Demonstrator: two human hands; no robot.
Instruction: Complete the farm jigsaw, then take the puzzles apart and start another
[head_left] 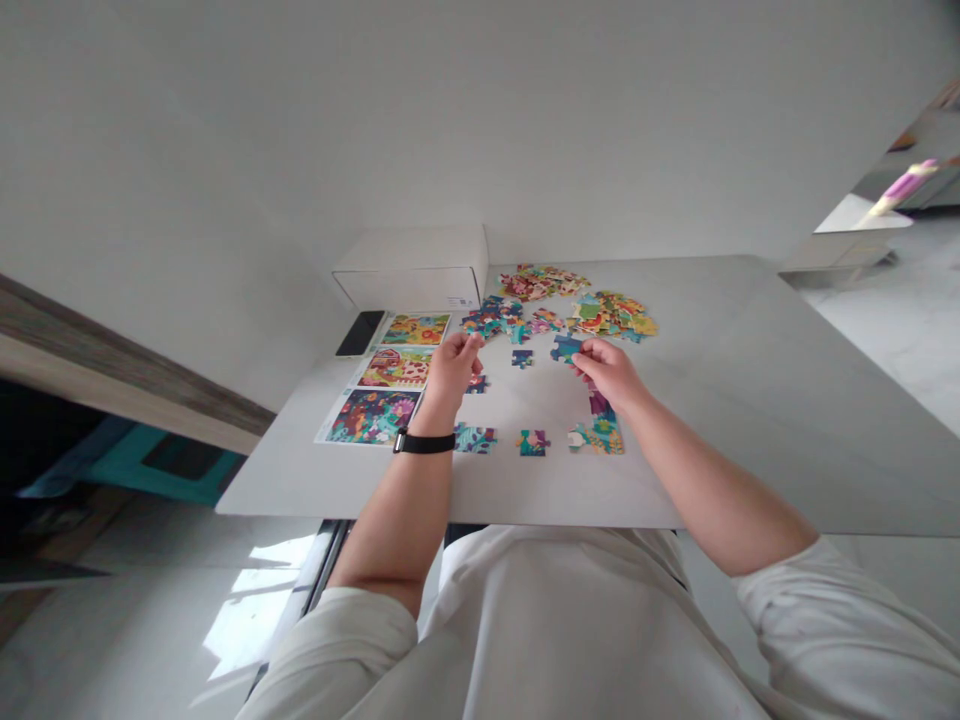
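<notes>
My right hand [609,370] pinches a dark blue puzzle piece [565,348] at its right edge, at the upper right of a loose ring of pieces. Its fingers are closed on the piece. My left hand [453,368] is closed with fingertips together, just below a pile of blue and teal pieces [493,315]; what it holds, if anything, is hidden. Between the hands lies a small dark blue piece [522,358]. Nearer me are a teal piece [475,439], a purple and teal piece [533,442] and a joined corner section [600,436]. Another piece [477,384] is partly behind my left hand.
Three picture sheets [373,415] lie left on the white table [720,400], with a black phone [360,333] beside them. A white box [409,280] stands against the wall. Further pieces form a reddish pile [541,282] and a yellow-green pile [615,314] at the back.
</notes>
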